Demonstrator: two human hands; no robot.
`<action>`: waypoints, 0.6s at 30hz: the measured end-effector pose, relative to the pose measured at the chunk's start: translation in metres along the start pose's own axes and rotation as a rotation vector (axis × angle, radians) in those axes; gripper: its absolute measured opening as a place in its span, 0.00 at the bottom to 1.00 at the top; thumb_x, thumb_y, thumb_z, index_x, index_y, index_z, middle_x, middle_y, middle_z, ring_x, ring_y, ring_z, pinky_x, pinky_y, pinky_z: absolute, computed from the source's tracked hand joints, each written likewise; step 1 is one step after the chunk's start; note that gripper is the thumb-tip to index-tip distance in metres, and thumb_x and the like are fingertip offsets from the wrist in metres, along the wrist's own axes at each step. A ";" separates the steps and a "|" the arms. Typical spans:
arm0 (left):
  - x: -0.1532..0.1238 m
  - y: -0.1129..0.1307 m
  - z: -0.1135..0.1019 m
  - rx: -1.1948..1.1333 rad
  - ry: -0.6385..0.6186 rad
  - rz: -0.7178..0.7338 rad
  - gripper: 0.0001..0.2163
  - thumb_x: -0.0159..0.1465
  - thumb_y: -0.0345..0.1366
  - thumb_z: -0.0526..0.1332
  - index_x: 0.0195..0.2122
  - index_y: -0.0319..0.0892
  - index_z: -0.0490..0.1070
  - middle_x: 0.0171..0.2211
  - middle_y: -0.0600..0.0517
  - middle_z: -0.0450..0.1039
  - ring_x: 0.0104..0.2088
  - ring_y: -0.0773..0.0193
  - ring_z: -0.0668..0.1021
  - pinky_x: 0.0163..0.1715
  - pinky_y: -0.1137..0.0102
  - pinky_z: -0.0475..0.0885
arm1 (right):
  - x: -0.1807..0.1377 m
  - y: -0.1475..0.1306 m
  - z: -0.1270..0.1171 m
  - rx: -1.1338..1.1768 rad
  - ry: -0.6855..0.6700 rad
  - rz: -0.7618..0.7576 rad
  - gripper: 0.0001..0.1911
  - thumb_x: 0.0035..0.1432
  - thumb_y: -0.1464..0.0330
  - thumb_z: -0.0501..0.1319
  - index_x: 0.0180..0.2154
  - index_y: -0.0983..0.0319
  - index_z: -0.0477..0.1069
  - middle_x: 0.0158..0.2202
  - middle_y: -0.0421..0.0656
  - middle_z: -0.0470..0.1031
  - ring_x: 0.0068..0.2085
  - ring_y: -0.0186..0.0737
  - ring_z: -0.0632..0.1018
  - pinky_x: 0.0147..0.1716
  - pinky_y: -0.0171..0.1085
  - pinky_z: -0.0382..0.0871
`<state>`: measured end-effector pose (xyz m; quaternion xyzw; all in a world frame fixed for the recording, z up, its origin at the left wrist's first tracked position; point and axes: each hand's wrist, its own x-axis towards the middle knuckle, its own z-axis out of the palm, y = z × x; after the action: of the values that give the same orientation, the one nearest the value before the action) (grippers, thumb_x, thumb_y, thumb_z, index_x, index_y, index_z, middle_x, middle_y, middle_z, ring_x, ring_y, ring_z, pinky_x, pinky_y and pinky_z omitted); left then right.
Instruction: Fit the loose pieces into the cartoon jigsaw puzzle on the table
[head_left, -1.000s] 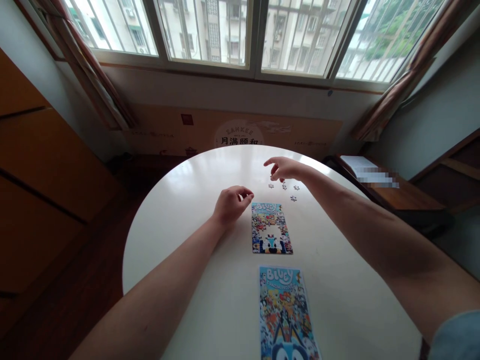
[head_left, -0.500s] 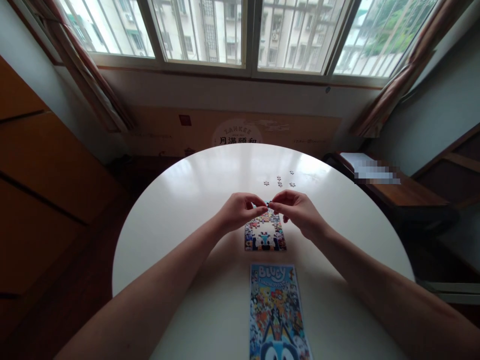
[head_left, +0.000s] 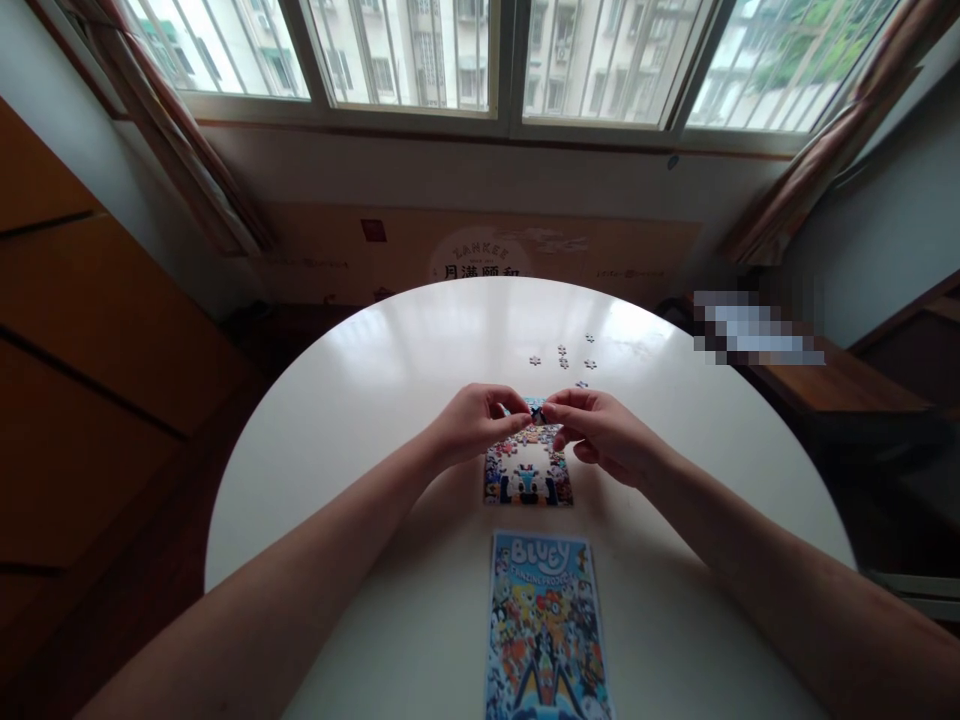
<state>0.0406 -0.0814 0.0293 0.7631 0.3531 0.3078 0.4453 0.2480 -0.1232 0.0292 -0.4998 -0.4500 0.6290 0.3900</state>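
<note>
One printed sheet (head_left: 547, 620) lies nearest, flat on the round white desk (head_left: 337, 430), its lower edge running out of view; "BLUEY" stands at its top over a crowd of cartoon figures. Two bare forearms reach past it, one on each side. Just beyond the sheet and apart from it lies the jigsaw puzzle (head_left: 529, 487), flat on the desk, with a similar crowded design, a blue face at its near edge and a pale gap in its middle. Both hands hover over its far end and partly hide it.

Between them is a small dark puzzle piece (head_left: 538, 414). The fingers of the right hand (head_left: 600, 430) pinch it between thumb and forefinger, the others curled loosely below. The left hand (head_left: 480, 420) brings thumb and forefinger to the piece's other side; whether they grip it or only touch it is too small to tell.

Farther back, six loose pieces (head_left: 564, 363) lie scattered on the desk, the closest just behind the right hand. Past the desk's far edge, a printed tan panel (head_left: 637, 255) runs along the wall, with a wooden side table (head_left: 862, 385) to the right. Curtains (head_left: 180, 150) flank barred windows (head_left: 412, 60), with pale buildings outside.
</note>
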 end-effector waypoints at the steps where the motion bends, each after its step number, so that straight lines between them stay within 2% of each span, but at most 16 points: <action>1: 0.000 0.000 0.000 0.000 0.005 0.000 0.06 0.59 0.37 0.67 0.32 0.39 0.78 0.23 0.52 0.75 0.22 0.69 0.73 0.21 0.74 0.67 | 0.000 0.000 -0.001 0.002 -0.014 0.006 0.20 0.48 0.55 0.75 0.35 0.61 0.75 0.36 0.45 0.78 0.26 0.31 0.76 0.15 0.28 0.49; 6: 0.001 -0.002 0.001 -0.017 -0.009 -0.001 0.06 0.59 0.36 0.66 0.32 0.39 0.78 0.23 0.52 0.75 0.23 0.69 0.73 0.22 0.73 0.68 | 0.002 -0.002 -0.007 -0.035 -0.066 0.043 0.21 0.49 0.54 0.75 0.36 0.62 0.75 0.41 0.49 0.79 0.29 0.34 0.79 0.14 0.27 0.49; 9: 0.001 -0.002 0.000 -0.019 -0.031 -0.016 0.06 0.58 0.36 0.66 0.33 0.38 0.78 0.26 0.50 0.77 0.24 0.68 0.74 0.24 0.72 0.69 | 0.003 -0.004 -0.012 -0.119 -0.038 0.014 0.21 0.51 0.53 0.73 0.36 0.63 0.75 0.43 0.51 0.80 0.29 0.34 0.79 0.14 0.27 0.49; 15: 0.003 -0.004 0.000 0.015 -0.056 -0.033 0.08 0.59 0.37 0.66 0.35 0.36 0.78 0.29 0.48 0.78 0.27 0.68 0.75 0.27 0.71 0.70 | 0.002 -0.002 -0.017 -0.291 -0.005 -0.238 0.20 0.52 0.55 0.72 0.41 0.62 0.78 0.34 0.46 0.80 0.28 0.34 0.77 0.14 0.28 0.53; 18: 0.005 -0.006 0.002 0.035 -0.081 -0.019 0.08 0.58 0.36 0.67 0.34 0.36 0.79 0.28 0.49 0.78 0.26 0.68 0.75 0.27 0.72 0.69 | 0.000 0.000 -0.014 -0.371 -0.040 -0.342 0.16 0.52 0.58 0.72 0.38 0.62 0.80 0.29 0.44 0.79 0.27 0.33 0.77 0.17 0.30 0.61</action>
<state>0.0428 -0.0763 0.0239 0.7792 0.3472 0.2661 0.4488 0.2620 -0.1207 0.0278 -0.4669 -0.6433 0.4704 0.3832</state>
